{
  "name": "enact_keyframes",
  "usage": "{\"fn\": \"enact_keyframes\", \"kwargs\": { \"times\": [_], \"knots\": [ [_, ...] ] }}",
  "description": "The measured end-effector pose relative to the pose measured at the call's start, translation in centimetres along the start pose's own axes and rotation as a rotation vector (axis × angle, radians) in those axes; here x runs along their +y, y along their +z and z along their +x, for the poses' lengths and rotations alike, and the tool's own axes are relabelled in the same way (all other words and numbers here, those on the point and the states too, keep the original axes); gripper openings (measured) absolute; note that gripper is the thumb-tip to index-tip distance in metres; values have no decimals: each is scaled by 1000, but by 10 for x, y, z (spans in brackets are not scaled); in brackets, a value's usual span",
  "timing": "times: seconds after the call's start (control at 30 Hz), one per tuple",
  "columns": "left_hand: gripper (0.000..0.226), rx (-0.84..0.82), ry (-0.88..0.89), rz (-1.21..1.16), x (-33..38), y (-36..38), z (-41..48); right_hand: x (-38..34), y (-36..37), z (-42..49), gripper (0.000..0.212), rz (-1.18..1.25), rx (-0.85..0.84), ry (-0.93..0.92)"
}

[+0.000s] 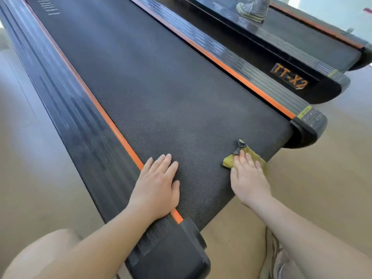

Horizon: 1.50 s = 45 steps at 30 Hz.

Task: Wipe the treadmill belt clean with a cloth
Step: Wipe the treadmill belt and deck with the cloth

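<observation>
At the nearest point, the black end cap [181,248] at the rear left corner of the treadmill lay under the left forearm. Just beyond it, the left hand [156,186] rested flat on the treadmill belt [153,93], fingers straight and holding nothing, its heel across the orange strip [112,127] that bordered the belt on that side. The right hand [248,178] lay well apart from it, toward the belt's right rear corner, fingers likewise straight and pressing down on the yellow cloth [254,153]. The cloth sat on the belt close to its rear edge, with a darker, soiled-looking corner showing past the fingertips. No grip around the cloth was evident; it was pinned flat under the palm and fingers. The belt's long axis ran away from both hands, and most of its surface lay ahead of the cloth. In judgement, the right hand alone was placed to carry the wipe forward or sideways toward the left hand, which served as a brace. Further off stood a second treadmill [291,57], with a grey shoe [253,9] on its side rail.
</observation>
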State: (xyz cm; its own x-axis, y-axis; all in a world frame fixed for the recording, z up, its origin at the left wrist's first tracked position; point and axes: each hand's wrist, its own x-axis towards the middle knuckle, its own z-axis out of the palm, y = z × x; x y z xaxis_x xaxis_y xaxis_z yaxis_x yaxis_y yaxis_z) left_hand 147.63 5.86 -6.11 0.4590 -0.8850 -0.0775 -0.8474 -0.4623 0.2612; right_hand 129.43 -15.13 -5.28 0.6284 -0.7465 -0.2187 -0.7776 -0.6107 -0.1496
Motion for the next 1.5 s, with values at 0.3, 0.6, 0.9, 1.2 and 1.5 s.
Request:
{"fn": "enact_keyframes", "kwargs": {
  "times": [0.3,0.6,0.9,1.2,1.5],
  "knots": [
    [55,70,33,-78,-3,1,-3,-35,23,-71,56,3,-127,-752],
    [51,58,13,-80,1,-3,-1,-47,36,-44,59,254,120,-132],
    [56,64,0,-139,-7,-1,2,15,20,-11,56,78,66,-370],
    [52,55,-137,-133,39,-3,38,-14,29,-24,66,154,-2,-473],
    [70,-10,-210,46,86,35,82,120,-17,85,61,127,29,-244]
  ]
}}
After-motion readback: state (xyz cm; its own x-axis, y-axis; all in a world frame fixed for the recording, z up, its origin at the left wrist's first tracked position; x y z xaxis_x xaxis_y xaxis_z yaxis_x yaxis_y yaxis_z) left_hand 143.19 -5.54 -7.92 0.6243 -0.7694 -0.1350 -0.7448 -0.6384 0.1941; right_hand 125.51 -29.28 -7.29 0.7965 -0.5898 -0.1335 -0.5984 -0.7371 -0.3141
